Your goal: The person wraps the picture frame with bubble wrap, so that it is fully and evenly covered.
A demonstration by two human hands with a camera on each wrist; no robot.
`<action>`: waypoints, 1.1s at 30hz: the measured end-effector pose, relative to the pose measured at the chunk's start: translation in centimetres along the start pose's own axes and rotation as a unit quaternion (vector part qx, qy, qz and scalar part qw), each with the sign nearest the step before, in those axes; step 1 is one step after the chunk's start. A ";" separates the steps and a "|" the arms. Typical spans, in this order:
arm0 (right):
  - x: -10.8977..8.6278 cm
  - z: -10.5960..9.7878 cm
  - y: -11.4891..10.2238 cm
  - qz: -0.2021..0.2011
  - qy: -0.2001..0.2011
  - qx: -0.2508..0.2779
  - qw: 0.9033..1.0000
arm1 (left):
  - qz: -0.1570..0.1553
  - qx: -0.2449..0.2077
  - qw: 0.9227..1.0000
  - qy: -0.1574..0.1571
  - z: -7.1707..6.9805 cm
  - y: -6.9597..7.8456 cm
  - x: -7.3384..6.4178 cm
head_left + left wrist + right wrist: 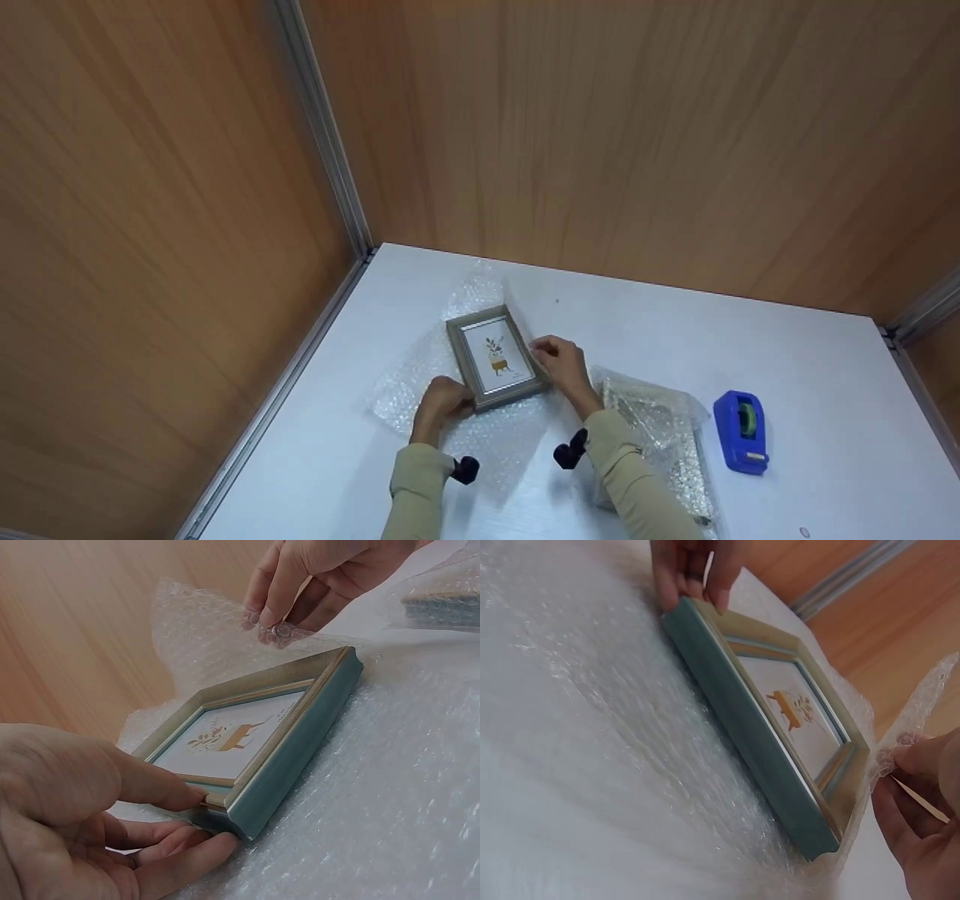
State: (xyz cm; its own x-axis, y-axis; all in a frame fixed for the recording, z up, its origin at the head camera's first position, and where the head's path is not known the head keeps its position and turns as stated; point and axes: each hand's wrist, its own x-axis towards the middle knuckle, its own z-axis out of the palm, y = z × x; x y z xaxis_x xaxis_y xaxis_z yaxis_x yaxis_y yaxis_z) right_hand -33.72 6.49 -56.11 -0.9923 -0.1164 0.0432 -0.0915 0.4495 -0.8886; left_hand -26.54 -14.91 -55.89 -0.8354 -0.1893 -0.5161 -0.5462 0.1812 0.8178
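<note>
Pinching a corner of the picture frame (495, 360), the left hand (444, 403) has its index finger on top and other fingers underneath, at the frame's lower left in the head view. The right hand (565, 366) has thumb and fingertips pressed together on the edge of the bubble wrap (409, 384), lifted beside the frame's right side. The frame lies face up on the sheet, near the centre of the head view, its picture uncovered.

Judged from this, the work looks like wrapping at an early stage: the sheet is spread on the table (315, 469) and the frame placed on it, but no flap covers the front. Folding the sides over and fastening them would seem to be left. At the lower right, a wrapped bundle (649, 412) suggests one piece is largely done, though whether it is taped shut I cannot tell. The blue tape dispenser (727, 420), farther right, is untouched by either hand.
</note>
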 end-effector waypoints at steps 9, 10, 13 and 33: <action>-0.3 0.9 0.2 0.001 0.000 -0.014 1.000 | 0.015 -0.010 1.000 -0.010 -0.1 0.0 -0.5; -0.3 0.9 0.3 0.000 0.000 -0.015 1.000 | 0.017 -0.012 1.000 -0.011 -0.1 0.0 -0.5; -0.5 1.2 0.3 -0.012 0.001 -0.023 1.000 | 0.021 -0.012 1.000 -0.010 -0.1 0.0 -0.6; -1.2 2.8 0.4 -0.059 0.022 -0.116 0.991 | 0.031 -0.039 0.999 -0.014 -0.1 -0.3 -0.7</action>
State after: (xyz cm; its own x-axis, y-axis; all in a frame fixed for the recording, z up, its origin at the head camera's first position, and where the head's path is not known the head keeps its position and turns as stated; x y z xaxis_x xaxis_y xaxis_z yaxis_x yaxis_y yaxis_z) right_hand -32.37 4.35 -57.82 -0.9757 -0.1444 0.1646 -0.2189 0.6276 -0.7471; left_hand -25.81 -14.93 -55.72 -0.8690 -0.1529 -0.4706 -0.4886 0.1147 0.8650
